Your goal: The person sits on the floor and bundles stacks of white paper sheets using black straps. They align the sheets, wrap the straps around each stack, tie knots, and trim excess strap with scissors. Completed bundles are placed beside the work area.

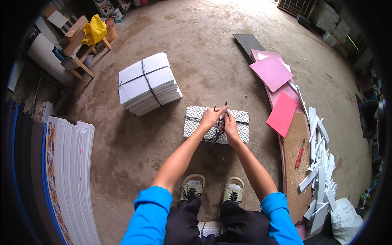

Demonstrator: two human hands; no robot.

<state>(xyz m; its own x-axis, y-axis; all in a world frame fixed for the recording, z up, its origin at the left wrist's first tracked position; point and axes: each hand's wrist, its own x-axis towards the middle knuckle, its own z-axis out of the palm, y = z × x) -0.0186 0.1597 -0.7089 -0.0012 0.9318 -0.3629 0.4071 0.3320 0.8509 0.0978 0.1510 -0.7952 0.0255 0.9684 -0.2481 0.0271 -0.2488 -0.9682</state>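
Observation:
A bundle with a black-and-white patterned top (241,131) lies on the floor in front of my feet. Black cord (216,134) runs across it and gathers in a loose tangle at its middle. Over that tangle, my left hand (210,118) is closed with its fingers pinching the cord, a short end sticking up near the fingertips. Right beside it, my right hand (231,125) is also closed on the cord, fingertips close to the left ones. Exactly how the strands cross between the fingers is hidden.
A cord-tied stack of white sheets (151,81) sits ahead to the left. On the right, a long board (295,143) bears pink sheets (271,73), a red cutter knife (300,154) and white strips (320,171). Tall white stacks (73,163) line the left.

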